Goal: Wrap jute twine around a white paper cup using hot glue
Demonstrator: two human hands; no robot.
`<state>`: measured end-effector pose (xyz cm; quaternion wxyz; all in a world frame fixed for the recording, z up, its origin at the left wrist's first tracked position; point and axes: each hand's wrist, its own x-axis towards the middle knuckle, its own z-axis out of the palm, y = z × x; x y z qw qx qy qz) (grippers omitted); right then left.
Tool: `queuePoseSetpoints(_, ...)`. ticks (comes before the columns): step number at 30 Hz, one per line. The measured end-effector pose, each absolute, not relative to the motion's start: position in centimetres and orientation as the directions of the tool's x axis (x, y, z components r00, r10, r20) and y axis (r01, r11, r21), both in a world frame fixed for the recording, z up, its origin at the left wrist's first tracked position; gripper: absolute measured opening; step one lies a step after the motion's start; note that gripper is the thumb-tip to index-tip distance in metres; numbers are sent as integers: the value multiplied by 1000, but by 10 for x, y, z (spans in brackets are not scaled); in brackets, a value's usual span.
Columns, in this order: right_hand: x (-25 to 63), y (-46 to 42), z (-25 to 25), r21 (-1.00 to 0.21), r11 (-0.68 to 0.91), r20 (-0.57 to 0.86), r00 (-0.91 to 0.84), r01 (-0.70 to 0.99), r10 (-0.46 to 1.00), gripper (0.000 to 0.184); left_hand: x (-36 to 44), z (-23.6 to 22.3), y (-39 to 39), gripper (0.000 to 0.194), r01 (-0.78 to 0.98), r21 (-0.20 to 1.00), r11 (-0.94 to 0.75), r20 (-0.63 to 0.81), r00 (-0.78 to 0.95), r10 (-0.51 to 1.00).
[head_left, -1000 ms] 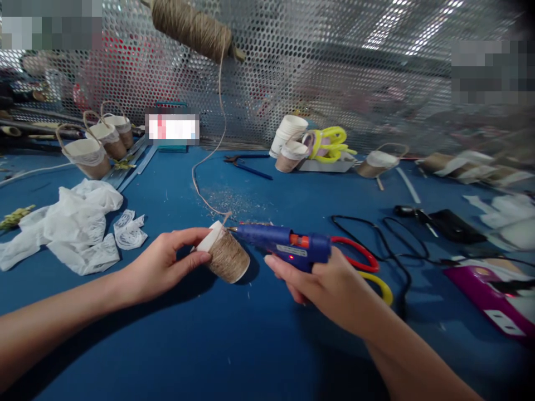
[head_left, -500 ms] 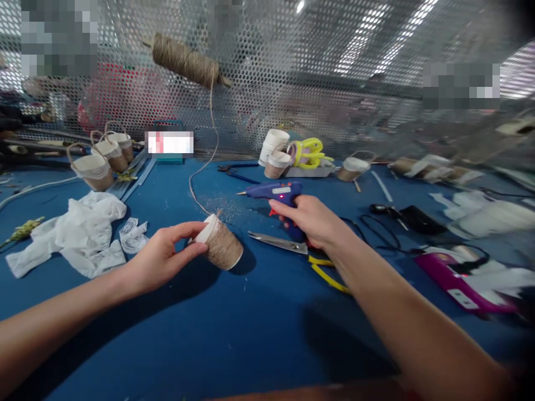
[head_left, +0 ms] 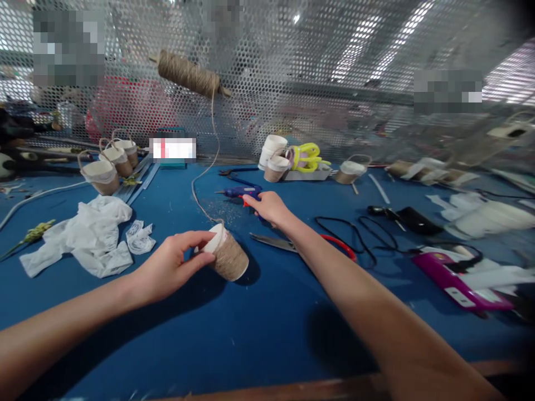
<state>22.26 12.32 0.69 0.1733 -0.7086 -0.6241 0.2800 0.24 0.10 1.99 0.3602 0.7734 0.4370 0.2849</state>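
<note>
My left hand [head_left: 178,262] pinches the rim of a small paper cup [head_left: 229,256] wrapped in brown twine, tilted with its white mouth toward the upper left. From a twine spool [head_left: 188,73] on the mesh, a strand [head_left: 194,192] runs down to the cup's rim. My right hand [head_left: 270,207] is wrapped around a blue hot glue gun [head_left: 241,192] with a red trigger, its nozzle pointing left beyond the cup. Scissors [head_left: 273,241] lie under my right forearm, which partly hides them.
White lace fabric [head_left: 90,236] lies left, below several handled cups [head_left: 100,177]. At the back stand white cups [head_left: 273,149], a yellow-green roll [head_left: 307,157] and pliers [head_left: 238,170]. Right are black cables [head_left: 361,236] and a magenta power strip [head_left: 460,284]. A perforated metal screen [head_left: 251,100] closes the rear.
My right hand has carried the glue gun left and slightly away from me, and its forearm now covers part of the scissors. My left hand still holds the cup, which has shifted slightly.
</note>
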Motion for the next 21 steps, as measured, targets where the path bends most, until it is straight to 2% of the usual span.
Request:
queuePoseSetpoints(4, 220, 116, 11, -541, -120, -102, 77, 832, 992, 25, 1, 18, -2, 32, 461, 822, -334, 117, 438, 892)
queuePoseSetpoints(7, 215, 99, 19, -564, -58, -46, 38, 824, 998, 21, 1, 18, -4, 31, 455, 828, -327, 97, 458, 883)
queuePoseSetpoints(11, 203, 65, 30, -700, 32, -187, -226, 714, 956, 50, 3, 20, -7, 28, 443, 817, -370, 115, 504, 856)
queuePoseSetpoints(12, 199, 58, 30, -745, 29, -225, -293, 666, 929, 56, 3, 20, -8, 27, 443, 804, -397, 131, 519, 844)
queuePoseSetpoints(14, 194, 46, 28, -889, -68, -285, -431, 453, 856, 59, 3, 19, -10, 24, 443, 776, -449, 159, 552, 818)
queuePoseSetpoints(16, 191, 39, 25, -958, -216, -283, -513, 188, 810, 47, 3, 18, -12, 23, 441, 760, -477, 173, 570, 803)
queuePoseSetpoints(18, 190, 35, 24, -958, -287, -245, -495, -8, 834, 28, 2, 17, -12, 22, 435, 768, -470, 170, 569, 805)
queuePoseSetpoints(21, 192, 30, 28, -971, -215, -166, -360, -100, 918, 14, 3, 16, -11, 24, 395, 835, -382, 121, 545, 829)
